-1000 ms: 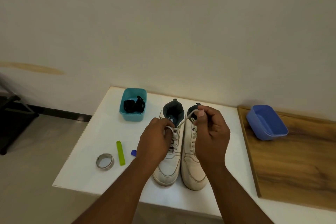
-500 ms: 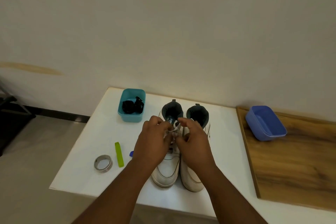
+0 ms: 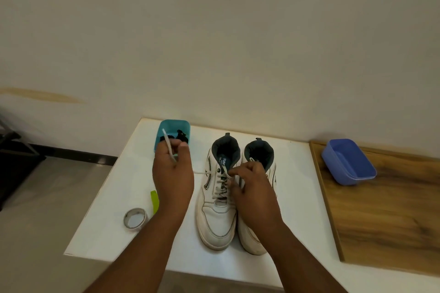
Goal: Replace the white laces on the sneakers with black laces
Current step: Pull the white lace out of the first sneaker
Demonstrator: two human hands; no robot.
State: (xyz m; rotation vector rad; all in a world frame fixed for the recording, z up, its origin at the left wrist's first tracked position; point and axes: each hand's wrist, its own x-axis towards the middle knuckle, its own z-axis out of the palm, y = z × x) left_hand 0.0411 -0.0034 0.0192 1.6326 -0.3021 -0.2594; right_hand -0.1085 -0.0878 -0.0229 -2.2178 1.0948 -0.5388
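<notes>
Two white sneakers (image 3: 234,197) are set side by side near the middle of the white table (image 3: 114,197), toes pointing toward the near edge. One end of the white lace (image 3: 169,148) is pinched by the left hand (image 3: 172,173), raised to the left of the left sneaker; the lace is drawn taut from an upper eyelet. The lacing at the tongue is pinched by the right hand (image 3: 252,188). Black laces (image 3: 179,137) are held in a teal bin (image 3: 166,131) at the far left. A tape roll (image 3: 135,218) and green strip (image 3: 154,200) are seen near left; a blue bin (image 3: 348,162) far right.
</notes>
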